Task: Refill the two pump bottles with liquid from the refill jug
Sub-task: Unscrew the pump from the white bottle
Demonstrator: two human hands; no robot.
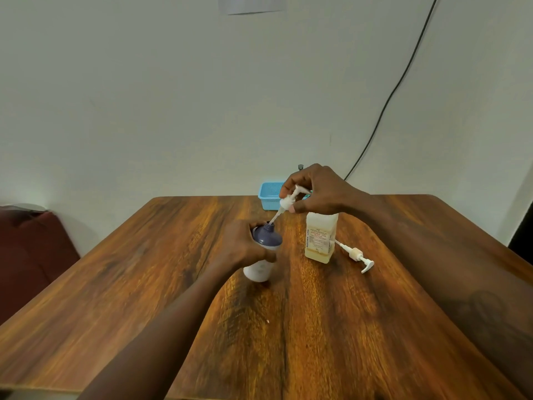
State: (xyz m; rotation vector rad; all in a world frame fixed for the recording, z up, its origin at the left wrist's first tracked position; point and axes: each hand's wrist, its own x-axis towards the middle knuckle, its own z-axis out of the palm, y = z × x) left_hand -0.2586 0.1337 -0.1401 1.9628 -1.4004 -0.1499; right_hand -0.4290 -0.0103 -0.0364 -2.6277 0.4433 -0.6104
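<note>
White pump bottle with a dark blue shoulder: centre of frame, on the brown wooden table, neck open. Left hand wraps its fingers round the bottle's body. Right hand, just above, pinches a white pump head; the dip tube's tip sits at the neck. Pale yellow square labelled bottle stands upright right of centre, uncapped. Second white pump lies beside it on the right. Light blue plastic basket at the table's far edge.

Round bottle left of square bottle; loose pump on table right of both; basket behind.
</note>
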